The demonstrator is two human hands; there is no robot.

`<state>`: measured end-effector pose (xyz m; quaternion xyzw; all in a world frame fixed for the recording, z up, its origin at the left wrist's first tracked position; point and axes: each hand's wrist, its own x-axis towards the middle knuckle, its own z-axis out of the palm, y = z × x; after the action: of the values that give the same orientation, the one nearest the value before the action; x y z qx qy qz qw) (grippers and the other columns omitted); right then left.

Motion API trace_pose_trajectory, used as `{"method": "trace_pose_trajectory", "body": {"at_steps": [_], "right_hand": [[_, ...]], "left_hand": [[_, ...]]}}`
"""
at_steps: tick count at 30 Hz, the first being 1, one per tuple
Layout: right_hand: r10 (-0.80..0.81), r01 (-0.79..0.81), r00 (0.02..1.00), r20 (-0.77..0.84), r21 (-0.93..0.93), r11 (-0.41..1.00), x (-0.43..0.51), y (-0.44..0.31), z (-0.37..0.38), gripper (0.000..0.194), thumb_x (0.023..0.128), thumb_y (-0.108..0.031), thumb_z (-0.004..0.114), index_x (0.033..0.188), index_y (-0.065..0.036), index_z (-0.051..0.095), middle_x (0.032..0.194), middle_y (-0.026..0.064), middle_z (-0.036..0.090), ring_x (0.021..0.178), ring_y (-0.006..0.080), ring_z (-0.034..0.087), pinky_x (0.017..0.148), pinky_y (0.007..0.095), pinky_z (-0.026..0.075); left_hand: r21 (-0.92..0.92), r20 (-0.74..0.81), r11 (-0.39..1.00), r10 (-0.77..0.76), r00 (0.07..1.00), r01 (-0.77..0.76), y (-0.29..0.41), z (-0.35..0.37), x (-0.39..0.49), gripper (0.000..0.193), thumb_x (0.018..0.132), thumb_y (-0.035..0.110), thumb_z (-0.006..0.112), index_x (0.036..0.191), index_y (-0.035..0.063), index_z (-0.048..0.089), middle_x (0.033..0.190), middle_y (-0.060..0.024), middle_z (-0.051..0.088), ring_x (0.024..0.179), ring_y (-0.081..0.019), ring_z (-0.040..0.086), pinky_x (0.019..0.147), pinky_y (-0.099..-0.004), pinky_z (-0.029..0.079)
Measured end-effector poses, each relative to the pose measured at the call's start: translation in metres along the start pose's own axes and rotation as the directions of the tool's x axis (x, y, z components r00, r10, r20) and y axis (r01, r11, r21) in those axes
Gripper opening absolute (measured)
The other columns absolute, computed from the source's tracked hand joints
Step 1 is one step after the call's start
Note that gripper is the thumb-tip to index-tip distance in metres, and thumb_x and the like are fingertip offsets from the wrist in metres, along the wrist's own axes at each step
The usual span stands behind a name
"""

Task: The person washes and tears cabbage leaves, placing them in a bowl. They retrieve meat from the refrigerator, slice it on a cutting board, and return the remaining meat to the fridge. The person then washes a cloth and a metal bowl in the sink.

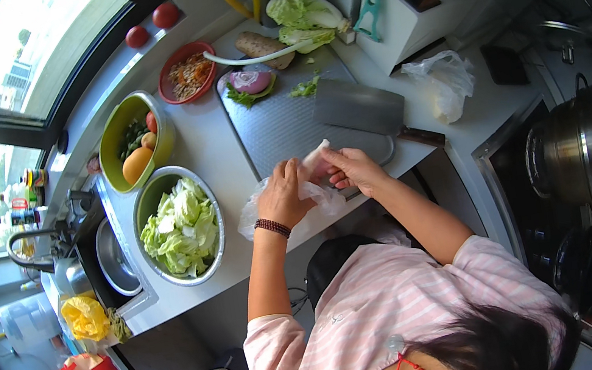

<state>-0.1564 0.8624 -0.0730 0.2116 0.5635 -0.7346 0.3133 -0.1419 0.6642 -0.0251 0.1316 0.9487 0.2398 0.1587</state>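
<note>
My left hand (283,195), with a dark beaded bracelet at the wrist, grips a thin clear plastic bag (326,197) over the counter's front edge. Out of the bag's mouth sticks a pale pink piece, apparently raw meat (316,163). The fingers and thumb of my right hand (354,171) pinch its side. Just beyond both hands lies a grey textured cutting board (277,136). A broad cleaver (359,106) rests flat on it, its wooden handle pointing right past the board's edge. Farther back on the board are a cut purple onion (252,81) and green leaf scraps (306,87).
Left stand a steel bowl of cut cabbage (179,231), a yellow-green bowl (164,130) with produce, and a red bowl of peanuts (188,77). A cabbage (304,11) lies behind the board. Right are a knife block (393,27), a crumpled bag (445,85) and a steel pot (578,151).
</note>
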Motion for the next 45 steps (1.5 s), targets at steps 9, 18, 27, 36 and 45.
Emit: {"method": "trace_pose_trajectory", "body": {"at_steps": [9,18,27,36,45], "right_hand": [[-0.816,0.406,0.562,-0.137,-0.814,0.415,-0.027,0.005,-0.061,0.054,0.08,-0.011,0.071,0.129,-0.004,0.049,0.096,0.0095,0.063,0.076,0.0207,0.063,0.069,0.0339,0.052],[-0.75,0.058,0.66,0.041,-0.998,-0.003,-0.013,-0.013,-0.131,0.053,0.077,0.002,0.058,0.129,-0.004,0.047,0.098,0.0185,0.055,0.096,0.0369,0.056,0.079,0.0439,0.046],[-0.739,0.253,0.669,-0.075,-0.912,0.322,-0.073,-0.042,-0.098,0.022,0.09,-0.029,0.064,0.09,-0.007,0.065,0.079,0.0127,0.06,0.064,0.0333,0.062,0.058,0.0434,0.05],[-0.76,0.369,0.624,0.18,-0.926,0.084,-0.093,-0.037,-0.057,0.016,0.09,-0.02,0.062,0.097,-0.006,0.062,0.09,0.0073,0.062,0.071,0.0267,0.065,0.059,0.0365,0.054],[-0.65,0.264,0.717,0.252,-0.961,-0.082,-0.101,-0.047,-0.045,0.018,0.084,-0.007,0.063,0.102,-0.005,0.061,0.09,0.007,0.061,0.073,0.0243,0.065,0.062,0.0348,0.054]], "left_hand": [[0.092,-0.01,0.953,0.292,0.956,-0.29,0.047,-0.027,-0.007,0.067,0.071,0.032,0.079,0.128,0.0105,0.054,0.138,-0.0132,0.047,0.126,-0.0365,0.045,0.103,-0.0512,0.037],[0.079,-0.313,0.963,0.268,0.911,-0.256,0.03,0.038,0.05,0.041,0.072,0.004,0.071,0.111,0.0107,0.06,0.12,-0.0099,0.053,0.104,-0.0335,0.054,0.085,-0.0413,0.049],[0.067,-0.441,0.95,0.302,0.845,-0.304,0.033,0.034,0.043,0.036,0.071,0.006,0.073,0.106,0.0084,0.065,0.113,-0.0087,0.059,0.101,-0.0325,0.057,0.084,-0.0403,0.05],[0.134,-0.373,0.933,0.36,0.855,-0.334,0.029,0.038,0.055,0.032,0.073,0.004,0.07,0.104,0.0107,0.069,0.112,-0.0044,0.062,0.105,-0.0287,0.058,0.085,-0.036,0.052],[0.05,-0.38,0.949,0.306,0.873,-0.311,0.035,0.034,0.059,0.032,0.075,0.002,0.068,0.104,0.0145,0.071,0.112,-0.0015,0.065,0.106,-0.0273,0.059,0.085,-0.0348,0.053]]}}
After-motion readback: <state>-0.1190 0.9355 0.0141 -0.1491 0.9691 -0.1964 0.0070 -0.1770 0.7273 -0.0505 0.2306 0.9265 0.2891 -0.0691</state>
